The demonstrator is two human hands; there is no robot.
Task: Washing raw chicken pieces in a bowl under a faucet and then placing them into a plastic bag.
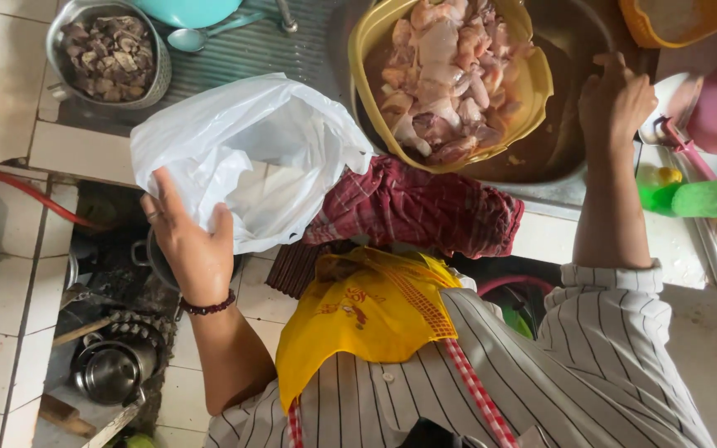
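Hands working at a crowded kitchen counter
Left hand is pinching the crumpled white plastic bag's lower edge at centre-left; right hand, fingers curled, is gripping the round metal basin's rim beside the yellow plastic colander of raw chicken pieces

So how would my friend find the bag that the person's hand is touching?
Start at the big yellow bowl of raw meat pieces sitting in the sink. Go left along the tiled counter, past the crumpled red checked cloth. The white plastic bag lies there, with the left hand at its lower edge; it is the only thin, crinkly white thing nearby.
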